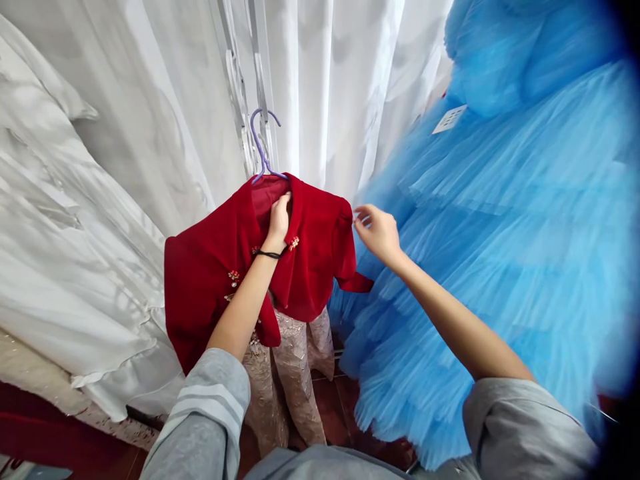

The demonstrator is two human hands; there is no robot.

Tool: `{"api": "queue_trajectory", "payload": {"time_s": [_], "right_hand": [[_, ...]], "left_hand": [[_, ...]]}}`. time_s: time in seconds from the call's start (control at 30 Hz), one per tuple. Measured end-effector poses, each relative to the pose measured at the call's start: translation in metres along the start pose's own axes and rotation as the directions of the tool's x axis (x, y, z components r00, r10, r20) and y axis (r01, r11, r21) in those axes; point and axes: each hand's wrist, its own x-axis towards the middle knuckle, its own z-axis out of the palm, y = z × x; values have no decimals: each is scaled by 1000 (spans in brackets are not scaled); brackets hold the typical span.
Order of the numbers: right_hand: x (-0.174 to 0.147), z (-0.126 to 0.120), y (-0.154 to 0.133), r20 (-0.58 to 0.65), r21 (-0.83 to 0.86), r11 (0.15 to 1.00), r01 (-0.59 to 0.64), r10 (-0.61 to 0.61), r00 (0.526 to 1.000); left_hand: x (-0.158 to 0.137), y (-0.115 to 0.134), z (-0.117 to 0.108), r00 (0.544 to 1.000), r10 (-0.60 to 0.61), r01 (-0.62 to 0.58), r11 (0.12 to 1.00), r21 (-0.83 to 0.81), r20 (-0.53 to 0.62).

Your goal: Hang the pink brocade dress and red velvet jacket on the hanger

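A short red velvet jacket point(320, 247) with jewelled fastenings hangs on a purple hanger point(261, 143), its front partly apart. My left hand point(280, 219) reaches into the neck opening and is closed at the lapel; most of its fingers are hidden behind the cloth. Just off the shoulder on the right side, my right hand point(377, 230) has loosely bent fingers, slightly apart, with the tips close to the puffed sleeve. I see nothing held in it. Beneath the jacket hangs a shiny beige patterned garment point(295, 367).
A full, layered blue tulle gown point(475, 247) with a white tag point(449, 119) fills the right side. White drapes point(330, 87) hang behind, near a metal rail with slots point(235, 80). White garments point(65, 267) hang on the left. Dark red tiles point(340, 407) show below.
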Motion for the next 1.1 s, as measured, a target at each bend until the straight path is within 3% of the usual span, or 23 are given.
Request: {"api": "queue_trajectory", "payload": {"time_s": [0.03,0.07,0.13,0.2,0.23,0.3,0.37,0.43,0.5,0.57,0.6,0.67,0.7,0.77,0.83,0.9,1.1], "right_hand": [[10,4,15,-73,52,999,-2,6,997],[18,9,28,-62,121,993,5,2,998],[28,18,45,82,248,969,-1,-20,996],[34,21,52,159,271,962,-34,-10,987],[37,19,51,122,247,969,-34,4,992],[43,11,46,-82,182,983,-19,35,996],[47,5,39,-243,136,990,-27,60,968],[46,3,35,-156,84,993,-86,99,983],[40,3,37,131,3,989,-146,144,981],[34,0,43,329,-101,984,-144,169,929],[31,-3,46,335,-147,982,-122,165,928],[31,-10,44,214,-189,980,-58,99,972],[33,-13,39,138,-164,986,-10,33,990],[41,-13,20,40,-41,991,124,-122,992],[50,-5,-4,31,84,958,276,-279,960],[60,6,-26,62,155,916,369,-382,922],[98,12,-53,134,241,930,278,-315,939]], "left_hand": [[-5,5,-4,1000,15,-15,1000,22,-18],[-11,10,-7,999,42,-40,997,72,-27],[-23,22,-12,993,120,-113,966,230,-16],[-29,36,-13,980,200,-187,913,361,1],[-28,43,-11,970,242,-220,893,393,-6],[-22,56,-2,944,325,-277,868,413,-50],[-11,63,9,920,380,-302,843,446,-95],[-4,63,15,939,337,-258,818,514,-65],[-6,60,10,981,192,-181,806,564,42],[-17,59,-11,989,83,-139,813,565,123],[-24,61,-26,988,101,-148,811,566,115],[-34,68,-63,967,255,-206,760,616,8],[-37,73,-82,935,351,-231,712,663,-50],[-34,78,-115,885,455,-251,644,723,-98],[-26,76,-135,916,397,-256,686,681,-56],[-17,69,-141,954,299,-229,777,587,-23],[-2,64,-132,978,137,-66,916,396,-155]]}}
